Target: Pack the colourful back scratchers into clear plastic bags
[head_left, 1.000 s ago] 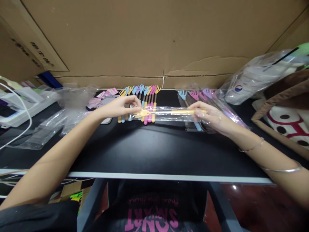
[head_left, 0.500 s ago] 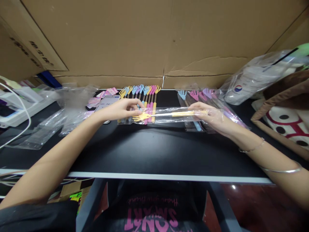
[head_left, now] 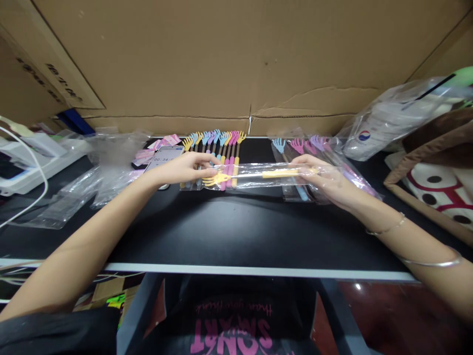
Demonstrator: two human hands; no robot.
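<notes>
A yellow back scratcher (head_left: pixel 280 174) lies lengthwise inside a clear plastic sleeve (head_left: pixel 251 182), held level above the black table. My left hand (head_left: pixel 195 166) pinches the sleeve at the end with the claw-shaped head. Around the handle end, my right hand (head_left: pixel 318 180) has its fingers closed on the scratcher and the plastic. Behind the sleeve, a row of unbagged back scratchers (head_left: pixel 212 139) in blue, purple, pink and yellow lies side by side, handles toward me. Under and beyond my right hand are several bagged back scratchers (head_left: pixel 284 148).
Empty clear sleeves (head_left: pixel 81 192) and a phone (head_left: pixel 166 154) showing a timer lie to the left, near pink cards (head_left: pixel 168 141). A white power strip (head_left: pixel 33 167) with a cable is at far left. A bagged cup (head_left: pixel 380 128) and brown bag (head_left: pixel 417 148) stand right. Cardboard (head_left: pixel 236 64) walls the back.
Hardly anything differs. The yellow back scratcher in its sleeve has shifted very slightly, and both hands keep their hold on it.
</notes>
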